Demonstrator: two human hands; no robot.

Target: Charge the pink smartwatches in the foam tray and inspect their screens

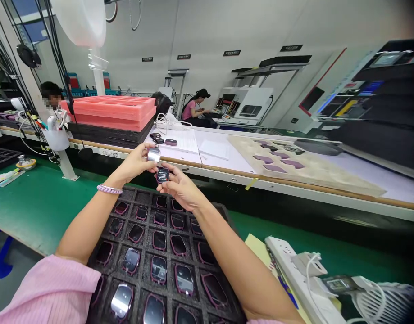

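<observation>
My left hand (136,163) grips a small square watch body with a bright, reflective face (154,155). Just below and to its right, my right hand (182,188) pinches a smartwatch body (162,174) by its edges; lines of white text glow on its dark screen. The two pieces are close together, and whether they touch is unclear. Under both hands lies a black foam tray (147,229) with rows of compartments, most holding a strapless watch body (159,240) with a dark glass face and reddish-purple rim. My forearms cover parts of the tray.
A white power strip (284,256) with plugged-in chargers lies at right on the green bench (27,202). Behind, a raised shelf (213,155) bears stacked pink foam trays (112,112), dark watch pieces (170,142) and purple curved pieces (274,168). People sit farther back.
</observation>
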